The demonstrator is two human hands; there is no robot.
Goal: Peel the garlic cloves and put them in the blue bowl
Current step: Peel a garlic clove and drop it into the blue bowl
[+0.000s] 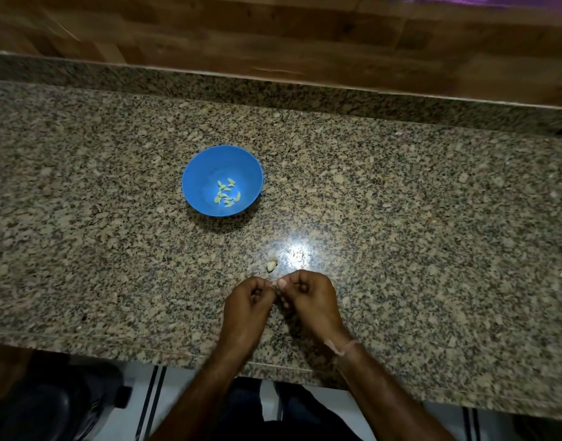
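Hands meet low over the bench, fingers curled: the left hand and the right hand together pinch a small pale bit between their fingertips, too hidden to tell what it is. Farther back on the left stands the blue bowl, with peeled cloves clustered inside. Just beyond the fingertips a lone clove lies on the bench. A pale band circles the right wrist.

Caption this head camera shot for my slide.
Over the counter, left hand and right hand pinch a garlic clove; peeled cloves sit in the blue bowl.
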